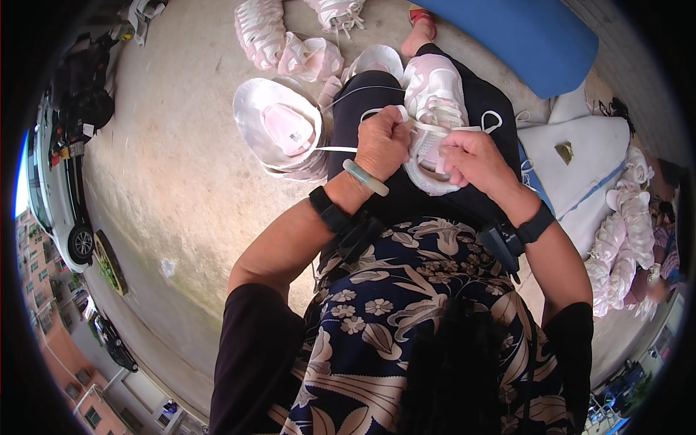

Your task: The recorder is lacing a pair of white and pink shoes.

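A white and pink sneaker (433,85) rests on my lap between my dark-trousered thighs, its heel opening toward me. My left hand (384,142) is closed at its left side, pinching a white shoelace (338,149). One stretch of this lace runs off to the left, and another crosses the shoe and curls into a loop on the right. Over the shoe's opening, my right hand (475,161) has its fingers curled in a pinch beside the lace. What lies between those fingertips is hidden. A jade-coloured bangle (365,177) circles my left wrist.
Left of my leg sits a stack of white and pink shoes (270,96). Further shoes (259,32) lie ahead on the concrete floor (174,138). White sheeting (580,148) and a blue panel (522,36) are on the right, with a heap of laced shoes (622,235) beyond.
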The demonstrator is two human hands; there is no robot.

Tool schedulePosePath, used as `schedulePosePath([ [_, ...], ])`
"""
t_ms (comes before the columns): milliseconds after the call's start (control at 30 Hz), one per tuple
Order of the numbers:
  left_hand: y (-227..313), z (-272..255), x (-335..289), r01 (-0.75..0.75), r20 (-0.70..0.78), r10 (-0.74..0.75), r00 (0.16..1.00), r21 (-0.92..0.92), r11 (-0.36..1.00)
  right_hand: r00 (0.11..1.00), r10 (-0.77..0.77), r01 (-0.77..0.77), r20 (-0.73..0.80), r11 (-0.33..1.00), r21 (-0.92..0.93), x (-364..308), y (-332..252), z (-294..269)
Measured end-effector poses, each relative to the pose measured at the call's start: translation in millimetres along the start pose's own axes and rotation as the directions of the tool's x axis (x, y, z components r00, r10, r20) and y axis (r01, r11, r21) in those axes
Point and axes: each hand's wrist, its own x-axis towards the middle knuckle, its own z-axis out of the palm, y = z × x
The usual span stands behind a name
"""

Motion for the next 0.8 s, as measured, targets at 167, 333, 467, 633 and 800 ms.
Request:
schedulePosePath([
  [167, 3, 2, 5, -0.363, -0.028, 0.412, 0.911, 0.421, 0.831, 0.997, 0.043, -0.040, -0.058, 0.998, 0.044, 16, 1, 21],
  [333, 0, 5, 5, -0.359, 0.026, 0.388, 0.921, 0.436, 0.825, 0.994, 0.076, -0.062, -0.073, 0.983, 0.173, 19, 4, 27],
  [467, -9, 8, 0, -0.406, -0.028, 0.465, 0.885, 0.443, 0.799, 0.990, 0.093, -0.061, -0.102, 0.958, 0.279, 16, 5, 33],
  [633, -8, 5, 5, -0.426, -0.041, 0.497, 0.867, 0.457, 0.781, 0.993, 0.108, -0.091, -0.043, 0.950, 0.299, 17, 2, 28],
  [800, 3, -19, 24, -0.511, 0.346, 0.389, 0.854, 0.418, 0.751, 0.996, 0.084, -0.078, -0.005, 0.949, 0.305, 15, 1, 26],
])
